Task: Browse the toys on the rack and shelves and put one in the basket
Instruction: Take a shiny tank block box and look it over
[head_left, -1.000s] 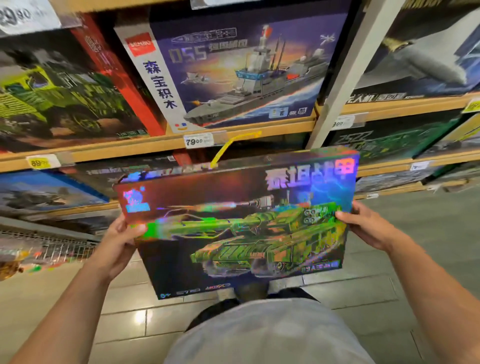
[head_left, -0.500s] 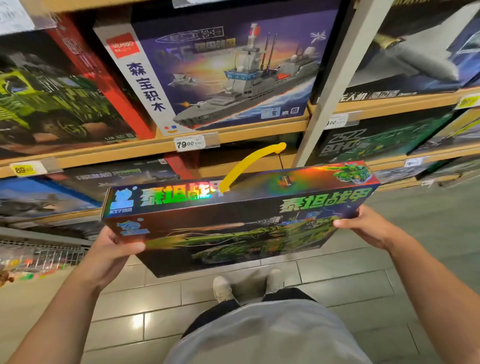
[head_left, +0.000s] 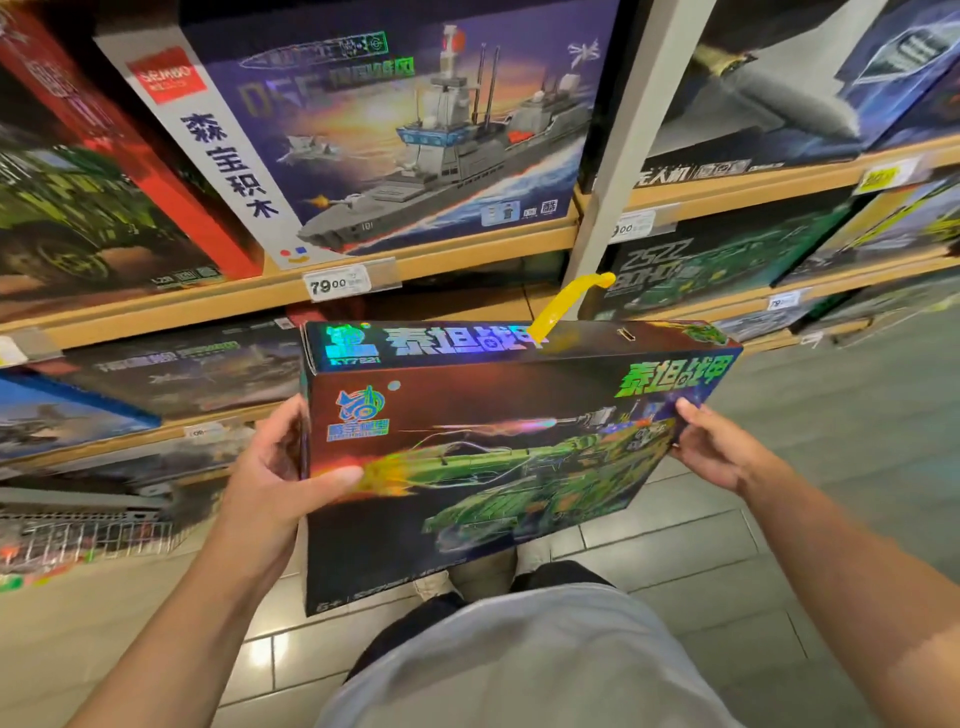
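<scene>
A flat toy box with a shiny green tank picture (head_left: 488, 457) and a yellow carry handle (head_left: 563, 304) is held in front of me above the floor. My left hand (head_left: 280, 467) grips its left edge, thumb across the front face. My right hand (head_left: 719, 447) grips its right edge. The box is tilted, so both its front and its narrow top side show. No basket shows clearly in the head view.
Wooden shelves (head_left: 441, 254) carry large toy boxes: a grey warship set (head_left: 405, 130), a green truck set (head_left: 78, 218), an aircraft set (head_left: 779, 88). A grey upright post (head_left: 623, 156) splits the shelves. A wire rack (head_left: 88, 535) sits low left. Tiled floor lies below.
The box has swung right and tilted, its left end pulled toward me, so more of the front face shows. My left hand slid right with it; the view moved closer to the shelves.
</scene>
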